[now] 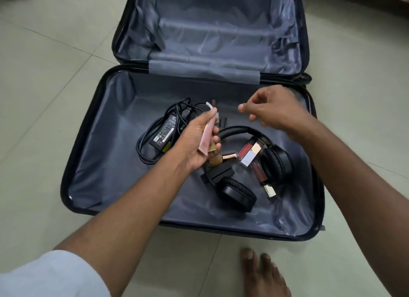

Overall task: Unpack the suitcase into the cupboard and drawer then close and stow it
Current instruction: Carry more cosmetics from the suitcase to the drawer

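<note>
A black suitcase (93, 124) lies wide open on the tiled floor, its grey lining showing in both halves. In the near half lie a black power adapter with its cable (164, 130), black headphones (274, 161), a few lip gloss tubes (249, 150), a gold-capped bottle (218, 159) and a small black box (221, 172). My left hand (197, 139) hovers above the adapter and grips a pink tube (207, 137) with a gold cap. My right hand (272, 111) hangs over the middle of the case with loosely curled fingers, holding nothing.
The far half of the suitcase (212, 31) holds nothing but straps. My bare foot (263, 272) stands on the floor just in front of the case. Pale floor tiles (44, 86) surround it on all sides.
</note>
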